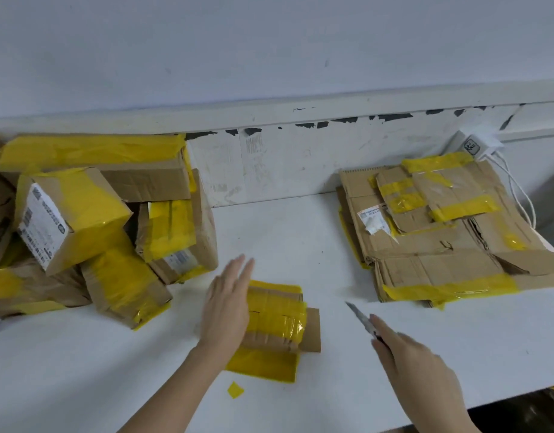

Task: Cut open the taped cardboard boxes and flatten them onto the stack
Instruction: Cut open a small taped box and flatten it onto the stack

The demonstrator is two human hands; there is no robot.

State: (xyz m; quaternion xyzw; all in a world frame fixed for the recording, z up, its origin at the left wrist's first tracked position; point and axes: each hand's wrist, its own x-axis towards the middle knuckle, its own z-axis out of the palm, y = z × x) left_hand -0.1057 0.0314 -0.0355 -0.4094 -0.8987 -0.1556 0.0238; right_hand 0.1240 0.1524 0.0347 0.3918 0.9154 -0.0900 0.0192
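Note:
A small cardboard box wrapped in yellow tape lies on the white table in front of me. My left hand is flat, fingers straight, against the box's left side. My right hand grips a utility knife with its blade out, pointing up-left, to the right of the box and apart from it. A pile of taped boxes stands at the left. The stack of flattened cardboard lies at the right.
A white power adapter with cables hangs on the wall behind the stack. A small scrap of yellow tape lies on the table near my left forearm. The table's front edge drops off at the lower right.

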